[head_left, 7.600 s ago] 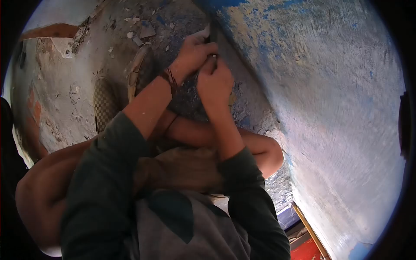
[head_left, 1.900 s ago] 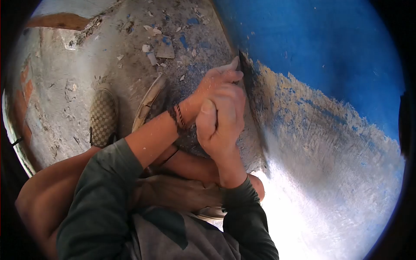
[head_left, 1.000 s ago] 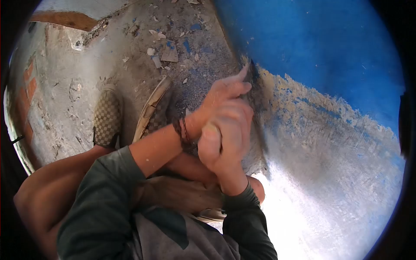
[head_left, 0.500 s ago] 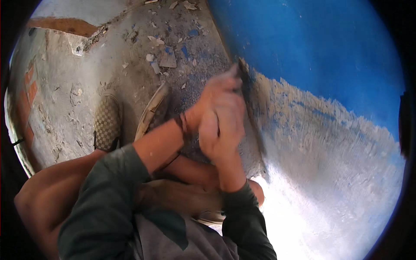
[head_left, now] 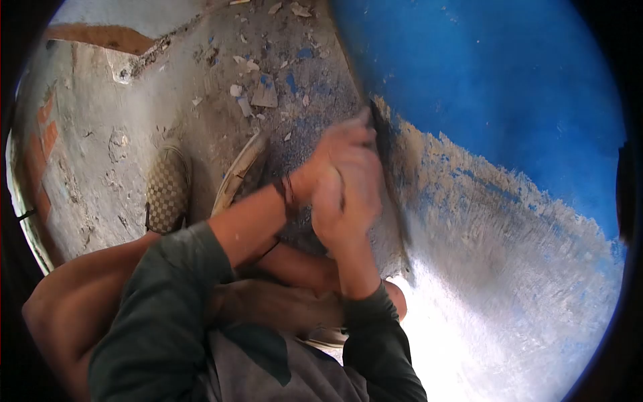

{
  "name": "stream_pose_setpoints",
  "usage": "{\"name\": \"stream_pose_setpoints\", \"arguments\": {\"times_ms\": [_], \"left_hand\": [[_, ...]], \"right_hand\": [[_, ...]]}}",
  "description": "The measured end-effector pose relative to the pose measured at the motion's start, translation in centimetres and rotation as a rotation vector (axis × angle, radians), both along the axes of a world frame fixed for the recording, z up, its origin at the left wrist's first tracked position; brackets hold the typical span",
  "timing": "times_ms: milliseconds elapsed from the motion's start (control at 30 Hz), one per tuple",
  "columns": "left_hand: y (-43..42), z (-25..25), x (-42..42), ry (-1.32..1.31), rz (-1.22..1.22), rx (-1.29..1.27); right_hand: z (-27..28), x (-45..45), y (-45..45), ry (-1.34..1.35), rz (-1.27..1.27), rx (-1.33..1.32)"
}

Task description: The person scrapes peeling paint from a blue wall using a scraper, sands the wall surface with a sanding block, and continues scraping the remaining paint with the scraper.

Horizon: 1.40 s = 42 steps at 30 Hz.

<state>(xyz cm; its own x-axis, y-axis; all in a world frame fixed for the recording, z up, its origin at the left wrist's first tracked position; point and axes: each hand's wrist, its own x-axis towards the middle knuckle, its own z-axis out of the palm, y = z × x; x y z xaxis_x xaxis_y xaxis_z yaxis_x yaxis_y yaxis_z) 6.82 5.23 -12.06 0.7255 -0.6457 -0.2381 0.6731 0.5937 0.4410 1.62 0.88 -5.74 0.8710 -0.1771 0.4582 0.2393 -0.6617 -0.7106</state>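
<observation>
My left hand [head_left: 343,144], blurred by motion, is closed at the foot of the wall. From its fingertips a small grey tip [head_left: 365,117] sticks out, looking like the end of a scraping tool; the rest is hidden inside the hands. Just behind, my right hand [head_left: 349,201] is also closed, pressed against the left with its fingers wrapped over the same grip. Beside them rises a wall [head_left: 482,80], glossy blue in its upper part. Its lower band [head_left: 469,221] is rough, greyish and beige, with flecks of blue left along a ragged border.
Paint chips and a larger pale flake [head_left: 265,94] litter the concrete floor [head_left: 87,154]. My feet wear a checkered shoe [head_left: 167,184] and a second shoe [head_left: 240,171] close to the debris. Bright light glares low on the wall at right.
The view has shifted slightly, so floor and wall appear a little lower. Both hands remain together at the wall's base, with a small shift of the grey tip.
</observation>
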Motion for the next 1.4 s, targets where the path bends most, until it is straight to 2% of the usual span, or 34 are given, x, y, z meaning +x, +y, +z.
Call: {"name": "stream_pose_setpoints", "arguments": {"times_ms": [67,100,133,167,200,233,300,333,367,400,433,467,500,533,567,633,667,733,767,833,867,900,933,967,1033,1100,1200,1400], "left_hand": [[-1.2,0.4,-1.0,-0.257,-0.077,0.457],[-1.7,-1.0,-0.8,-0.264,-0.09,0.445],[-2.2,-3.4,-0.1,-0.558,-0.107,0.502],[-2.2,-3.6,0.8,-0.862,-0.109,0.556],[-1.7,-3.3,0.3,-0.995,0.056,0.586],[-1.5,-2.9,-0.5,-1.017,0.058,0.575],[-0.7,0.3,-1.4,-0.737,0.161,0.472],[-1.1,-1.4,-1.6,-0.769,0.157,0.455],[-1.7,-5.3,-2.7,-0.526,-0.02,0.362],[-1.7,-7.2,-3.1,-0.28,-0.2,0.276],[-1.2,-5.0,-3.0,-0.303,-0.219,0.276],[-0.4,-1.1,-3.2,-0.134,-0.251,0.303],[0.1,2.0,-3.8,0.035,-0.278,0.331],[-0.2,3.5,-5.2,0.308,-0.142,0.23],[0.3,3.2,-5.9,0.296,-0.151,0.233],[0.8,1.6,-7.2,0.242,-0.317,0.251],[0.2,2.4,-8.1,0.218,-0.231,0.263],[0.1,2.4,-9.5,0.128,-0.22,0.334],[0.2,2.6,-10.1,0.04,-0.205,0.402],[0.2,2.8,-10.5,0.053,-0.173,0.448],[0.1,3.0,-10.5,0.066,-0.138,0.496],[0.0,2.3,-10.1,0.07,-0.135,0.492],[-0.1,1.2,-9.2,0.164,-0.193,0.349],[-0.2,0.4,-8.4,0.258,-0.251,0.206],[-0.4,1.4,-7.3,0.302,-0.294,0.16],[-0.3,4.7,-6.4,0.368,-0.352,0.077],[-2.0,3.7,-6.0,0.318,-0.322,0.0],[-4.9,1.0,-4.8,0.434,-0.271,0.025]], "right_hand": [[0.6,-0.5,-0.6,-0.024,-0.013,0.041],[0.4,-0.3,-1.2,0.055,-0.076,0.085],[0.3,-0.3,-1.5,0.131,-0.136,0.13],[0.2,-0.4,-1.6,0.115,-0.141,0.121],[-0.1,-0.1,-1.8,0.08,-0.11,0.123],[0.0,-0.1,-1.8,0.052,-0.084,0.129],[2.2,-1.1,-0.8,0.059,-0.106,0.029],[3.3,-1.5,-0.4,0.064,-0.123,-0.07],[3.8,-2.7,-0.1,0.045,-0.144,-0.072],[3.9,-4.2,0.2,0.196,-0.231,-0.128],[3.8,-5.4,0.3,0.348,-0.317,-0.178],[4.0,-6.3,0.1,0.335,-0.334,-0.171],[4.2,-7.2,-0.4,0.51,-0.304,-0.016],[4.0,-8.2,-0.7,0.681,-0.266,0.142],[3.4,-9.5,-0.8,0.67,-0.275,0.148],[1.3,-12.1,-0.8,0.699,-0.353,0.587],[0.0,-12.7,-0.9,0.692,-0.354,0.586],[-1.8,-14.2,-0.8,0.643,-0.646,0.801],[-1.0,-14.4,-0.6,0.645,-0.649,0.801],[0.7,-14.3,-0.6,0.679,-0.535,1.107],[1.4,-14.2,-0.2,0.684,-0.536,1.102],[2.0,-13.9,0.3,0.591,-0.501,1.166],[2.2,-13.5,0.6,0.495,-0.463,1.229],[2.1,-13.2,0.6,0.499,-0.461,1.226],[1.6,-12.6,0.3,0.502,-0.465,1.145],[1.9,-11.9,0.1,0.521,-0.52,1.076],[3.3,-11.0,-0.2,0.558,-0.585,1.028],[4.7,-8.2,-0.7,0.666,-0.646,1.044]]}}
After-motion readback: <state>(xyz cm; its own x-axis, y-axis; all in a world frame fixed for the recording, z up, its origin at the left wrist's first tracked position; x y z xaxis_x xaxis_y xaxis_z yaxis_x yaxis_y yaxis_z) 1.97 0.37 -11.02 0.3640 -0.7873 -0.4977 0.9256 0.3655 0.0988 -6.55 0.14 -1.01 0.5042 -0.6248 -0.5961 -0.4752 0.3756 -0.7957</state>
